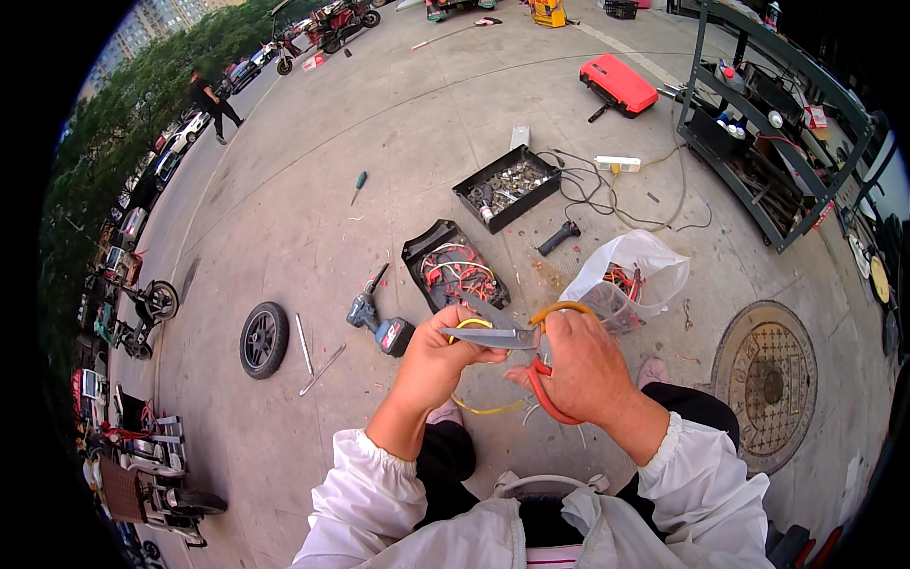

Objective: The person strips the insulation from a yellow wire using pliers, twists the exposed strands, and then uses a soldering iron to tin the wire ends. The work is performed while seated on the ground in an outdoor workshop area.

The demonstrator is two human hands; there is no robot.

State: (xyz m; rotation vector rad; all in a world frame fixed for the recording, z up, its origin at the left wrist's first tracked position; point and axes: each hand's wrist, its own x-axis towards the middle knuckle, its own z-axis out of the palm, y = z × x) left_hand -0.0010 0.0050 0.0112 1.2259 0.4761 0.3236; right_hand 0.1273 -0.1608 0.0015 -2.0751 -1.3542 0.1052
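Note:
My right hand (pixel 588 365) grips a pair of scissors (pixel 498 338) by its orange-red handles, with the blades spread and pointing left. Between the fingers of my left hand (pixel 441 346), closed right by the blades, is a yellow wire (pixel 488 411). The wire loops up past the blades and hangs down between my legs, near some pale strands. Whether a blade touches it I cannot tell. Just beyond my hands lies a black tray (pixel 413 248) of red, yellow and white wires. A clear plastic bag (pixel 666 268) holding red and dark wire pieces stands beyond my right hand.
A cordless drill (pixel 363 311), a small wheel (pixel 264 339) and metal rods (pixel 303 343) lie left. Farther off are a black bin (pixel 524 204) of small metal parts, a screwdriver (pixel 359 185), a power strip (pixel 617 164), a red case (pixel 618 85) and a metal shelf rack (pixel 739 175). A person (pixel 210 102) walks at left.

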